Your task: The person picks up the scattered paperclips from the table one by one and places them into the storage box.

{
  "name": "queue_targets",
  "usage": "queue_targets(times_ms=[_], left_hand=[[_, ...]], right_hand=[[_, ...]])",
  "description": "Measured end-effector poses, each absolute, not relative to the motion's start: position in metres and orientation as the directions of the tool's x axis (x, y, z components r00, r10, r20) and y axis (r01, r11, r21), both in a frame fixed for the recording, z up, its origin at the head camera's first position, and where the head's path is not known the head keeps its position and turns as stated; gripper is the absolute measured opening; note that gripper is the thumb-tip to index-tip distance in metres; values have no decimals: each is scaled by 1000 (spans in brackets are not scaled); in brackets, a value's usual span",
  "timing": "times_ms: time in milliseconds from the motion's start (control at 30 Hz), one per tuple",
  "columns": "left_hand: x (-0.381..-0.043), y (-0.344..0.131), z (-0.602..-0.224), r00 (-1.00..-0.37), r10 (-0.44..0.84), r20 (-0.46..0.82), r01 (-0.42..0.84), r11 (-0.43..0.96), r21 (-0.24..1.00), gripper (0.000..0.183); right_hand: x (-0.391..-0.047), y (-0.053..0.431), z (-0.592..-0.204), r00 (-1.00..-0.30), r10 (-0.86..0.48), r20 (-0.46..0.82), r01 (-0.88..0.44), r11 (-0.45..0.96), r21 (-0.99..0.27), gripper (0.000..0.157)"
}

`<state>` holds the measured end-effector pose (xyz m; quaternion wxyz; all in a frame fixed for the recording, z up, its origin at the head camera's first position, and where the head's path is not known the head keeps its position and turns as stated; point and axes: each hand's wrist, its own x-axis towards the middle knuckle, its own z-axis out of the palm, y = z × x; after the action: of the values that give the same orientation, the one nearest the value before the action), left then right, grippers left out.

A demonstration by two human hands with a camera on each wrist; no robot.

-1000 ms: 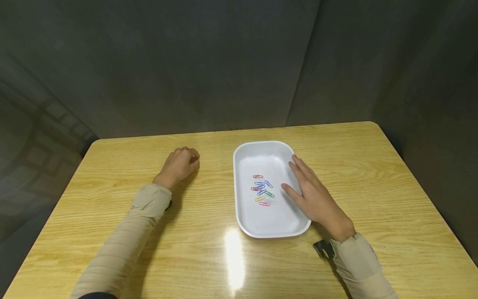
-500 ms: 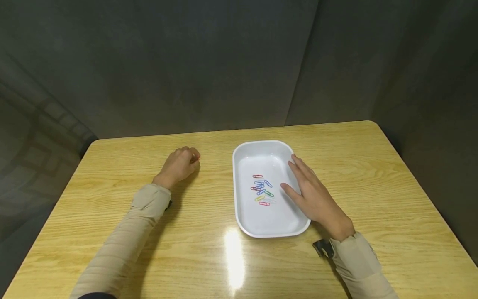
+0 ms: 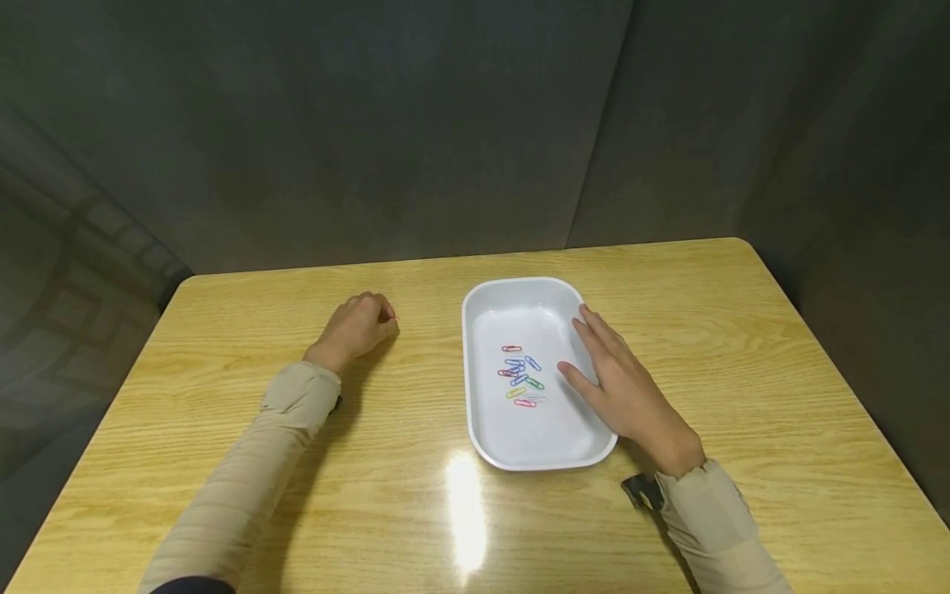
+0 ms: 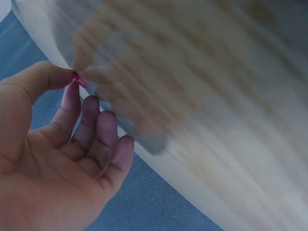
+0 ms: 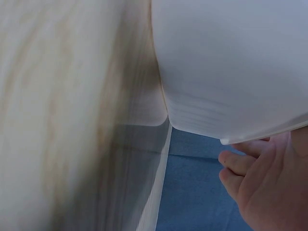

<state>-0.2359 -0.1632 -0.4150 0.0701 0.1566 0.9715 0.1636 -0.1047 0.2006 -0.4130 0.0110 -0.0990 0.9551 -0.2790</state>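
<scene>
My left hand [image 3: 355, 330] is just above or at the tabletop, left of the tray. In the left wrist view its thumb and index finger pinch a small red paper clip [image 4: 81, 82]; the other fingers are loosely bent. A white tray [image 3: 475, 412] stands near the middle of the table, holding several coloured paper clips, among them a green clip [image 3: 534, 384], a yellow clip [image 3: 515, 393] and a pink clip [image 3: 525, 403]. Along the tray's right rim rests my right hand [image 3: 631, 396], fingers extended and thumb reaching over the inside. Its palm is hidden in the head view.
The wooden table [image 3: 416, 528] has a rounded far edge close to a dark grey curtain [image 3: 334, 132]. Curtains also hang on both sides. A bright light reflection lies on the wood in front of the tray.
The left fingertips with the red paper clip have shifted very slightly toward the near side. My right hand and the tray look the same.
</scene>
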Motion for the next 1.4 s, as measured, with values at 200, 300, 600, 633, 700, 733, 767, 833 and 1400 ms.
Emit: queue_targets(times_ms=[200, 300, 600, 633, 700, 733, 767, 833, 1400], left_hand=[[-237, -163, -415, -941, 326, -94, 277, 899, 339, 14], [-237, -163, -416, -939, 328, -103, 276, 897, 345, 13], [-236, -164, -416, -930, 333, -157, 259, 895, 363, 14], [-237, -165, -416, -929, 335, -160, 260, 895, 363, 15], [-237, -165, -417, -926, 344, -154, 271, 891, 363, 16], [-236, -165, -417, -926, 348, -149, 276, 890, 362, 15], [-236, -165, -417, -926, 351, -141, 282, 889, 361, 15], [-236, -165, -418, -925, 363, -116, 301, 882, 362, 15], [-230, -157, -418, -898, 426, 111, 428, 784, 449, 12]], right_hand=[[-105, 201, -413, -980, -193, 37, -183, 824, -537, 73], [-105, 200, -413, -980, -194, 38, -184, 822, -539, 73], [-105, 199, -414, -981, -193, 22, -174, 827, -535, 74], [-105, 199, -414, -981, -194, 22, -176, 826, -535, 74], [-106, 199, -415, -980, -196, 26, -179, 825, -536, 73], [-106, 199, -415, -980, -197, 27, -181, 825, -536, 73], [-106, 199, -415, -980, -198, 29, -183, 825, -535, 73], [-106, 199, -415, -979, -199, 32, -185, 825, -534, 73], [-107, 199, -415, -981, -192, 33, -180, 829, -530, 73]])
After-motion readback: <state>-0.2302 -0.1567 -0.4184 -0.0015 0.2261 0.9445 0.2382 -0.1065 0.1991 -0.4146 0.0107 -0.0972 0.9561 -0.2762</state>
